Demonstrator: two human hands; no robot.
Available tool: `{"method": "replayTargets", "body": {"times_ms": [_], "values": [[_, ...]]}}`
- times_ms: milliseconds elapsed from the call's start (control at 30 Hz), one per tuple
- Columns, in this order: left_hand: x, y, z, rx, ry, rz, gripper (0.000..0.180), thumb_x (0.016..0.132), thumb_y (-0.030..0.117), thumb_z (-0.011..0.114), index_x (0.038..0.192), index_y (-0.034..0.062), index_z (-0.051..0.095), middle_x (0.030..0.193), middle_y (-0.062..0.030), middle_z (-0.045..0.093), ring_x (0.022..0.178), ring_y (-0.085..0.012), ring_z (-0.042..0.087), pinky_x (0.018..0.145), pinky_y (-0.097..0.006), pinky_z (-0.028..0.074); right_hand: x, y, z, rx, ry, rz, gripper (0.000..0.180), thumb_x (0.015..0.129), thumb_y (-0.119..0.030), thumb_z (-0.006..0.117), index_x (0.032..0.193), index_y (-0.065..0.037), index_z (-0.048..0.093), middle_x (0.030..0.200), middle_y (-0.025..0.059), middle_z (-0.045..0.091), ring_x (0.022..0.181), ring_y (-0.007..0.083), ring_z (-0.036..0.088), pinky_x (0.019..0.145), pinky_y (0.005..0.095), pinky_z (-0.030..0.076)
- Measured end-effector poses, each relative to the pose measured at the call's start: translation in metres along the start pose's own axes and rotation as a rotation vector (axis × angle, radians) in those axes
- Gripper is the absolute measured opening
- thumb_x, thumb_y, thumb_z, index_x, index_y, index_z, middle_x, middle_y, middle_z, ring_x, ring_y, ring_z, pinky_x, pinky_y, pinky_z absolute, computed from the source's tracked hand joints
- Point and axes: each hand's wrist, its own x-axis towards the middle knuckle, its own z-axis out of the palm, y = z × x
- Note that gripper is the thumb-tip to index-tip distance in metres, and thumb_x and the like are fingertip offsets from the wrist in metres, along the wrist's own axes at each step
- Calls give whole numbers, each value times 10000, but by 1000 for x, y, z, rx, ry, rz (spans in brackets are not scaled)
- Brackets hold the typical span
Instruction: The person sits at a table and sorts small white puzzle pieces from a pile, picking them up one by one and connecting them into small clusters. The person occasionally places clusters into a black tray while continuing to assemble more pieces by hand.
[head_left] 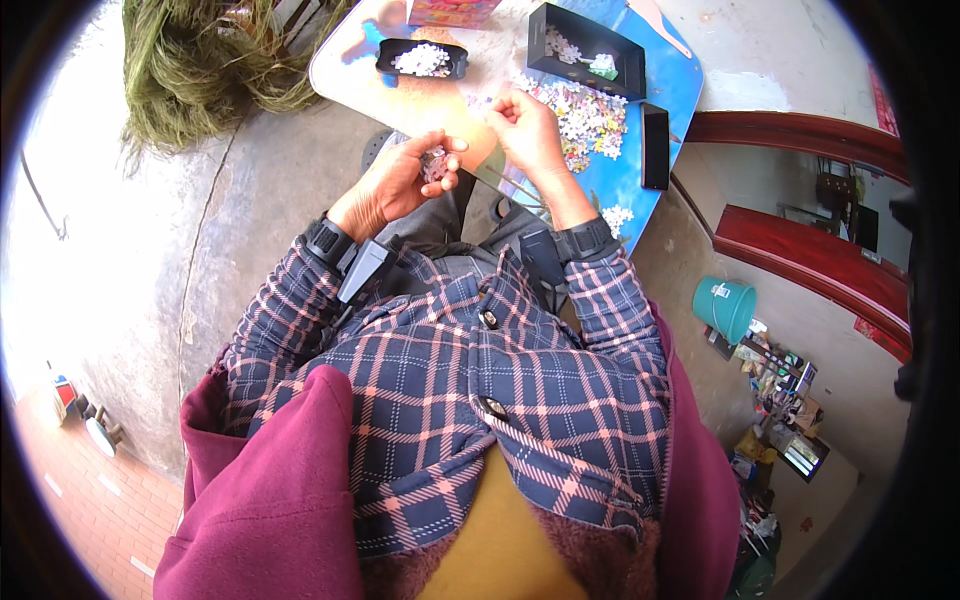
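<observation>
My left hand (405, 180) is cupped palm-up in front of my chest and holds a small bunch of jigsaw pieces (435, 163), thumb and fingers curled over them. My right hand (527, 128) hovers just to the right with its fingers pinched together near the edge of the blue table (675, 85); what it pinches is too small to tell. A loose heap of puzzle pieces (585, 118) lies on the table right beside the right hand.
A black box lid (585, 52) with a few pieces and a black tray (422, 58) of pale pieces sit further back. A black phone (655, 145) lies at the table's right edge. A teal bucket (724, 307) stands on the ground to the right, dried grass (200, 60) at upper left.
</observation>
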Motion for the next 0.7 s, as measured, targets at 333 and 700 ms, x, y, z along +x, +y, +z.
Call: {"method": "replayTargets", "body": {"times_ms": [333, 700], "values": [[5, -3, 11, 181, 83, 70, 335, 994, 332, 464, 1031, 31, 608, 819, -33, 616, 653, -137, 583, 550, -208, 439, -14, -20, -36, 719, -249, 389, 78, 886, -117, 645, 913, -46, 628, 767, 5, 632, 628, 69, 546, 577, 196, 411], [3, 4, 12, -107, 14, 63, 294, 961, 186, 445, 1099, -11, 614, 825, -81, 633, 676, -180, 596, 614, -251, 495, -13, -30, -35, 743, -211, 429, 87, 897, -116, 626, 934, -38, 616, 800, 27, 639, 662, 76, 559, 605, 197, 427]]}}
